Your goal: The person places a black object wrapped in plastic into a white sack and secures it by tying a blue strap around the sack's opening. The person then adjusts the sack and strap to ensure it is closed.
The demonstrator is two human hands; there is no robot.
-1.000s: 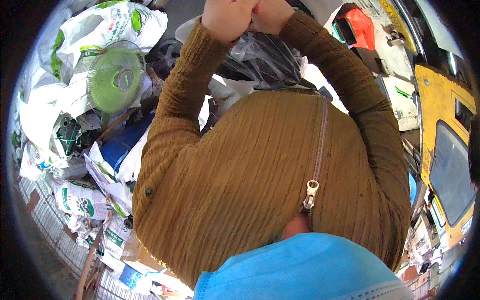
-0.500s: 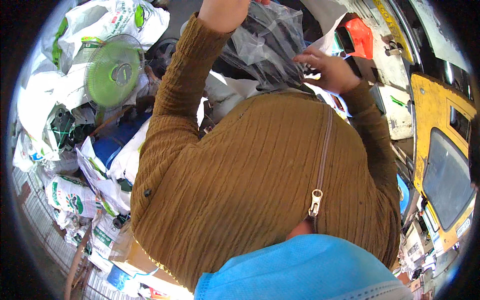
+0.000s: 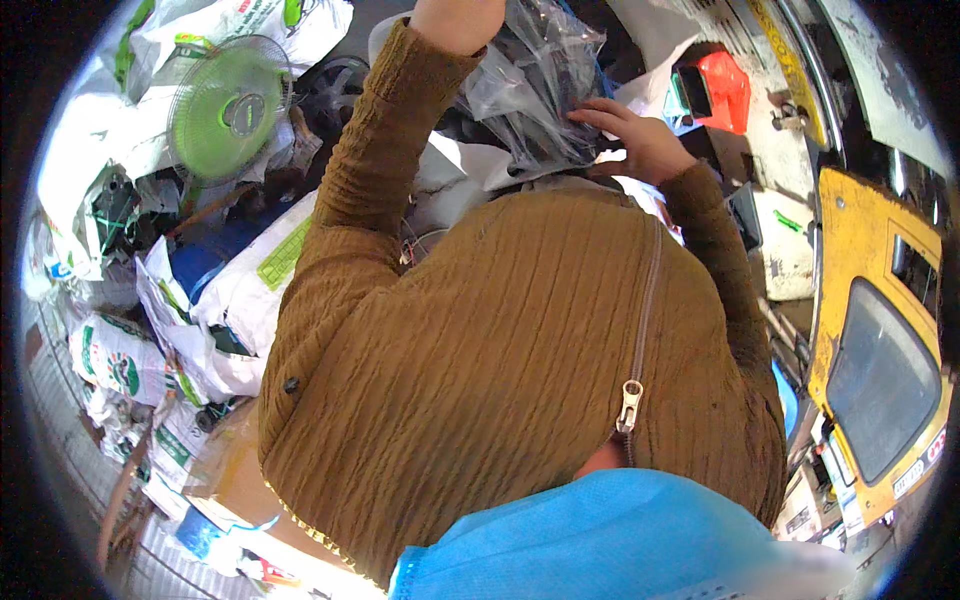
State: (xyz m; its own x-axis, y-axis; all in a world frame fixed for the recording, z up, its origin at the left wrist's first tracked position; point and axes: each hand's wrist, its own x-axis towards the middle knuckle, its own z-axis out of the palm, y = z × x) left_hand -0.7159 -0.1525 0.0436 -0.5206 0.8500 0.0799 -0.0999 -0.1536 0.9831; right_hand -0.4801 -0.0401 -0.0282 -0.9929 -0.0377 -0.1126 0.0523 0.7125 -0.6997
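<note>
A crumpled clear plastic bag (image 3: 530, 100) hangs in front of my chest at the top of the view, with dark shapes showing through it. My left hand (image 3: 460, 18) is at the bag's upper left; its fingers are cut off by the upper edge, so its grip is hidden. On the bag's right side, my right hand (image 3: 640, 140) has its fingers stretched toward the plastic, the fingertips at or against it. Fingers and thumb are apart there. Below the bag lies a white sheet-like piece (image 3: 480, 165), partly covered by my sleeve and chest.
To the left, a green fan (image 3: 235, 115) stands among white printed sacks (image 3: 120, 360). A cardboard box (image 3: 235, 465) sits lower left. At right are a red plastic item (image 3: 722, 90) and a yellow panel with a dark window (image 3: 870, 350).
My left hand has shifted slightly up and right, its fingers leaving the view. My right hand has moved left along the bag, its fingers straighter. The bag has changed its folds.
</note>
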